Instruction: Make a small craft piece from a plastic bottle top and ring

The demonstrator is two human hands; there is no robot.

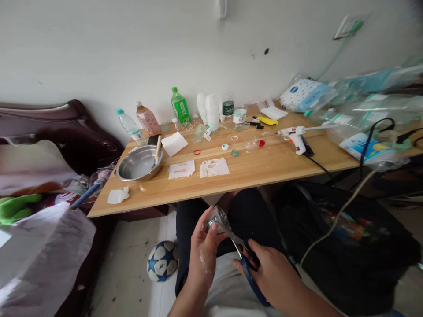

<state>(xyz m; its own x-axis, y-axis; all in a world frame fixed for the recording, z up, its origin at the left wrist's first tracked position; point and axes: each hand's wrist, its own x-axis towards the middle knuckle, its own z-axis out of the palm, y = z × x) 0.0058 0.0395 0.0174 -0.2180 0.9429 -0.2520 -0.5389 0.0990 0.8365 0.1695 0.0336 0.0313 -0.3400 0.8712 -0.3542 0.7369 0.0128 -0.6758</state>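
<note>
Above my lap, my left hand is closed around a clear piece of plastic bottle. My right hand grips a pair of scissors with dark blue handles. The scissor blades point up and left and meet the plastic's edge; whether they cut into it I cannot tell. A thin clear strip curls over my left wrist. Both hands are in front of the table's near edge, below the tabletop.
On the wooden table stand a metal bowl, a green bottle, a pink-labelled bottle and white bottle shapes. A glue gun with a cable lies right, near several clear bottles. A football rests on the floor.
</note>
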